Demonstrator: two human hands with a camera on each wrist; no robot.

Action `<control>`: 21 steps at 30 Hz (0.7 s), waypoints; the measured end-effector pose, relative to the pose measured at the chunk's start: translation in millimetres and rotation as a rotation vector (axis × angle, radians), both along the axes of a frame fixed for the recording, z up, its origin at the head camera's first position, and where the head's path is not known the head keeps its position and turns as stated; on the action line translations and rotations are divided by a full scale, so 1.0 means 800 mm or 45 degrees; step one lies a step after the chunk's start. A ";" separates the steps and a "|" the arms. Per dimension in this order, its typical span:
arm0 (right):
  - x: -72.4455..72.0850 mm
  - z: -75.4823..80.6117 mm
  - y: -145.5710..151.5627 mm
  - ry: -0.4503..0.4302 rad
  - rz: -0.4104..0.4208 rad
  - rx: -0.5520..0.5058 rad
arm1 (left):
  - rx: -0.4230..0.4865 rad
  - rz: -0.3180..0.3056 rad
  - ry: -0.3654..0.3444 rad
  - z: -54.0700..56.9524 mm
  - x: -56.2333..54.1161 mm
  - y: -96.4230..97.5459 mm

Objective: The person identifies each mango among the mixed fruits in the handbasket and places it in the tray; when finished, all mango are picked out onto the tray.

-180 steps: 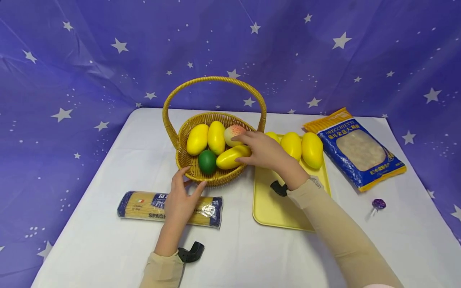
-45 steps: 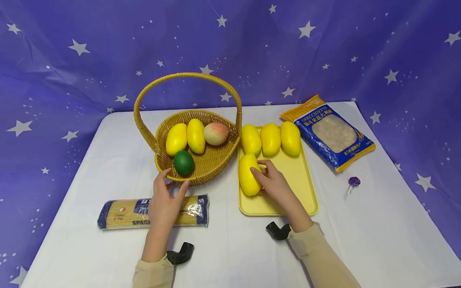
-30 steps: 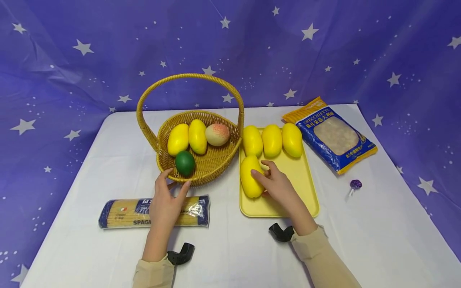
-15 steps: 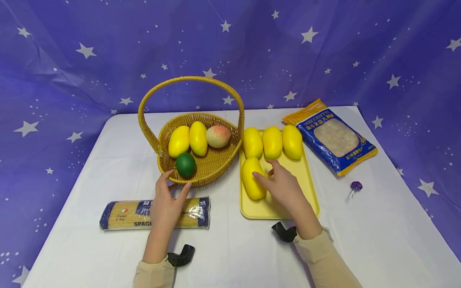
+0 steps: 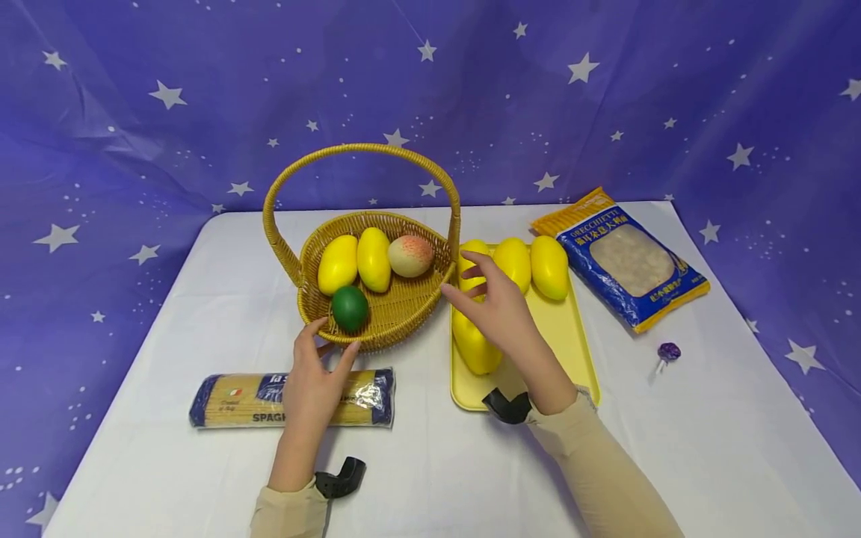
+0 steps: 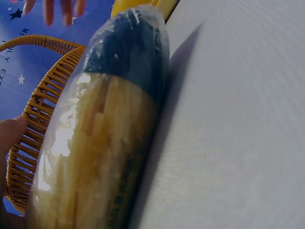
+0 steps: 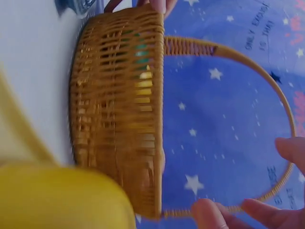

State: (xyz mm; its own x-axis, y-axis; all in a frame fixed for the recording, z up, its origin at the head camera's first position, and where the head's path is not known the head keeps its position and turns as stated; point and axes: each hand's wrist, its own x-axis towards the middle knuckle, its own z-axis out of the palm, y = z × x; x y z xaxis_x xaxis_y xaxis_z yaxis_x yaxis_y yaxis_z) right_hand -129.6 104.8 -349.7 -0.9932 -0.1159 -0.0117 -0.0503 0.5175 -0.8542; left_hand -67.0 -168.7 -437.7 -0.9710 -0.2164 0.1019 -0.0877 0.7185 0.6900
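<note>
My left hand (image 5: 312, 385) holds the near rim of the wicker basket (image 5: 397, 308), its thumb and fingers set against the weave. In the basket lie two yellow mangoes (image 5: 338, 266), a peach (image 5: 409, 256) and a dark green round fruit (image 5: 350, 308). My right hand (image 5: 496, 310) hovers at the basket's right edge over the yellow tray (image 5: 561, 340), thumb and fingers spread with nothing between them. Below it a mango (image 5: 476, 353) rests on the tray, partly hidden. Three more mangoes (image 5: 549, 267) line the tray's far end; the leftmost is partly covered by the hand.
A spaghetti pack (image 5: 235, 400) lies in front of the basket, partly under my left forearm and hand. Right of the tray is a bag of orecchiette (image 5: 632, 261), with a purple lollipop (image 5: 669, 353) nearer me. The basket's tall handle (image 5: 363, 148) arches over it.
My right hand has carried a mango from the basket to the tray, let it go, and moved up and left to the basket's edge. My left hand stays at the rim.
</note>
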 end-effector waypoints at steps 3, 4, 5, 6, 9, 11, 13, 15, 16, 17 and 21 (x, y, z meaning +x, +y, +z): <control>-0.015 0.001 -0.023 0.021 0.062 -0.065 | -0.002 0.003 -0.002 0.000 0.000 -0.001; -0.020 0.001 -0.031 0.033 0.084 -0.070 | -0.002 0.003 -0.004 0.000 0.000 -0.001; -0.025 0.000 -0.039 0.051 0.105 -0.070 | -0.003 0.001 -0.006 -0.001 0.001 -0.001; -0.030 -0.001 -0.047 0.071 0.126 -0.064 | -0.004 -0.001 -0.007 -0.001 0.001 0.000; -0.044 -0.008 -0.069 0.123 0.181 -0.036 | -0.004 -0.004 -0.011 -0.001 0.001 0.000; -0.053 -0.015 -0.082 0.135 0.204 -0.004 | -0.008 -0.003 -0.016 -0.002 0.001 0.000; -0.061 -0.021 -0.095 0.128 0.220 0.040 | -0.011 0.001 -0.017 -0.003 0.001 0.000; -0.068 -0.027 -0.106 0.115 0.234 0.090 | -0.014 0.003 -0.013 -0.003 0.002 0.000; -0.071 -0.029 -0.110 0.107 0.235 0.120 | -0.015 0.003 -0.010 -0.003 0.001 0.000; -0.074 -0.031 -0.114 0.099 0.239 0.146 | -0.015 0.002 -0.007 -0.003 0.002 0.000; -0.083 -0.038 -0.129 0.080 0.247 0.246 | -0.027 0.005 0.007 -0.001 0.001 -0.001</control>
State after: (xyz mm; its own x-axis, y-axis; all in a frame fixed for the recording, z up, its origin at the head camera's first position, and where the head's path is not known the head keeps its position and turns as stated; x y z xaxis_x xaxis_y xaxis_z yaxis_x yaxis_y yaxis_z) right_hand -196.4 1.8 -380.2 -0.9521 -0.3057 0.0091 -0.2144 0.6460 -0.7326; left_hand -65.8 -169.4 -438.3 -0.9696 -0.2176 0.1116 -0.0868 0.7328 0.6749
